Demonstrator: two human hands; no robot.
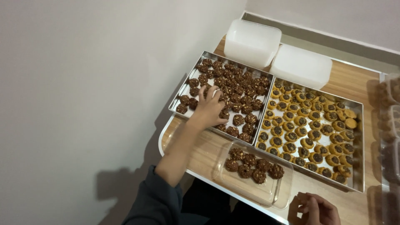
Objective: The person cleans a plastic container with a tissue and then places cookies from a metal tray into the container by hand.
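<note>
Dark chocolate cookies (233, 89) in the left metal baking tray (178, 96) are partly hidden beneath the left hand (209, 109), whose fingers are spread, while the loosely curled right hand (315, 209) is cut off at the wooden table (352, 81) edge beside blurred stacked clear tubs (390, 125).

Shiny metal trays (181, 92), clear glossy plastic container (280, 189), smooth wood-grain table (349, 81).
</note>
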